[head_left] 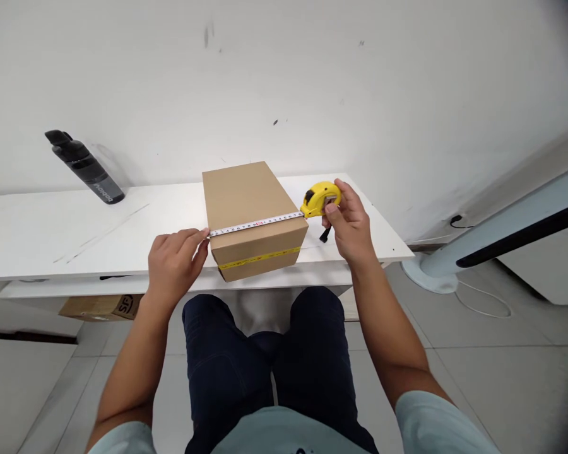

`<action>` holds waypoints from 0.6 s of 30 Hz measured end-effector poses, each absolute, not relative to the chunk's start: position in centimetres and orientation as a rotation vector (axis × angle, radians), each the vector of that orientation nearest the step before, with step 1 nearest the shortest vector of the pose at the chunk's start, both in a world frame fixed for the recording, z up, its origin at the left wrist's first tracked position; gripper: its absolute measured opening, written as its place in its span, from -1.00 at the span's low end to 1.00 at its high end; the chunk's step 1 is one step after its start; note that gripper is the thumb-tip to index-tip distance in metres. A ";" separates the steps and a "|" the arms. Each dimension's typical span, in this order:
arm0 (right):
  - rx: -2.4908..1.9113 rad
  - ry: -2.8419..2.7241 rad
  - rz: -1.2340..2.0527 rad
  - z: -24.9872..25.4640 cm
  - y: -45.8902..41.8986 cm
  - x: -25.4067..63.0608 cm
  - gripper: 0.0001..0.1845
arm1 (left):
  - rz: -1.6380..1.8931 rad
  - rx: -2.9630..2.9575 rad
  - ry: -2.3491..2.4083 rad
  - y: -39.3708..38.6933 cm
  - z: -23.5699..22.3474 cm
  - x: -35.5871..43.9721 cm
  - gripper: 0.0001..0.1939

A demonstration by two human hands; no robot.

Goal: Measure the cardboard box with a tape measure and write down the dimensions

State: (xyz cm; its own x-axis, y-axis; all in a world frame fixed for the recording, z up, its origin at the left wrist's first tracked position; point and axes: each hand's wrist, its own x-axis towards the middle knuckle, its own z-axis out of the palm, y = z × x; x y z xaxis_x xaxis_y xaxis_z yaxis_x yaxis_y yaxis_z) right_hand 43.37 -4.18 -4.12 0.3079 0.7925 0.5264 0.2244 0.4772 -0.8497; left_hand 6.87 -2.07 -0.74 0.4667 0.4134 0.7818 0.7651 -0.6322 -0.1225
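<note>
A brown cardboard box [246,192] sits on the white table, with a strip of yellow tape [260,257] along its near side. Across the top of the box, close to its near edge, runs the white blade of a tape measure [319,198]. My right hand [351,224] grips the yellow case just past the box's right edge, and a black strap hangs below it. At the box's left edge, my left hand [176,260] pinches the blade's end between thumb and fingers.
A dark bottle [88,167] stands on the white table [137,236] at the left, near the wall. Below the tabletop at left is another cardboard box [97,307]. A pale blue column on a round base [430,272] stands on the floor at right, with a cable beside it.
</note>
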 end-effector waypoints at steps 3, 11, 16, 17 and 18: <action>-1.091 -1.281 0.492 -3.6 -4.4 43.0 -0.35 | -0.987 -2.283 -0.987 -2.7 -0.6 7.4 -0.67; -1.090 -1.256 0.519 -3.6 -4.5 43.0 -0.32 | -1.014 -2.283 -0.962 -2.9 -1.0 7.1 -0.59; -1.085 -1.259 0.511 -3.7 -4.5 43.0 -0.34 | -0.999 -2.306 -1.037 -2.9 -1.4 7.3 -0.58; -1.086 -1.273 0.501 -3.8 -4.5 43.0 -0.35 | -0.998 -2.307 -1.047 -3.0 -1.4 7.2 -0.58; -1.089 -1.286 0.490 -3.9 -4.4 43.0 -0.35 | -0.992 -2.312 -1.052 -3.0 -1.3 7.1 -0.58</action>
